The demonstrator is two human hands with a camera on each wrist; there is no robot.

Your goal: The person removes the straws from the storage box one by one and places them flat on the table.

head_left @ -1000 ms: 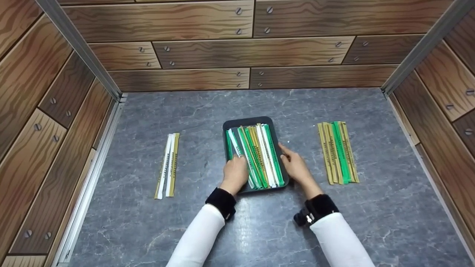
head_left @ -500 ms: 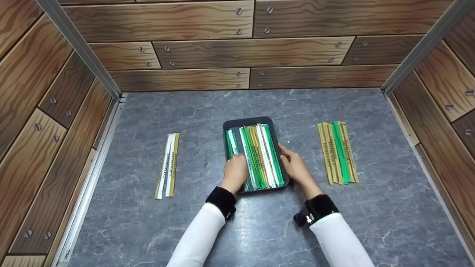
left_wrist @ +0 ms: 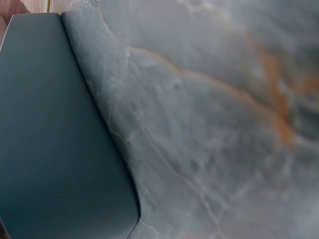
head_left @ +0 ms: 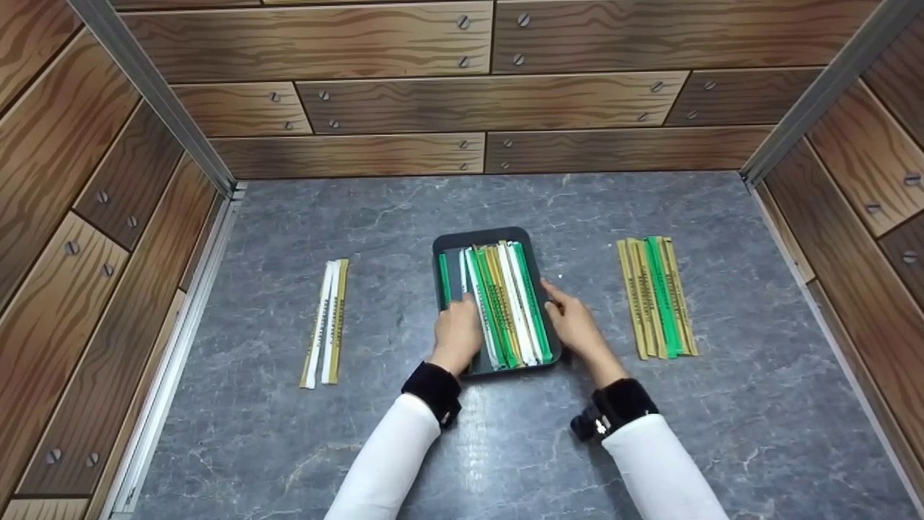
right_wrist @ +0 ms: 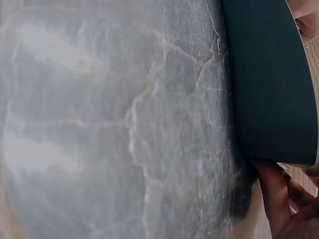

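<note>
My left hand (head_left: 456, 336) reaches into the left side of a shallow black tray (head_left: 482, 236) in the head view. Its curled fingers hold a slim white paper-wrapped stick (head_left: 463, 263), like a wrapped straw; the fingertips and the stick's lower part are hidden. Right of it, several green, white and brown wrapped sticks (head_left: 509, 303) lie side by side. One green wrapped stick (head_left: 444, 274) lies by the tray's left wall. My right hand (head_left: 577, 328) holds the tray's right edge, thumb at the rim and fingers (right_wrist: 273, 186) against the outer wall in the right wrist view.
Left of the tray, several white and brown wrapped sticks (head_left: 328, 321) lie on the grey marbled table (head_left: 390, 209). To the right is a row of brown and green wrapped sticks (head_left: 657, 296). Wood-patterned walls (head_left: 404, 105) stand at the back and both sides.
The white stick at my left hand has swung from leaning left to lying nearly parallel with the row, its top end moving right. My right hand has stayed at the tray's edge.
</note>
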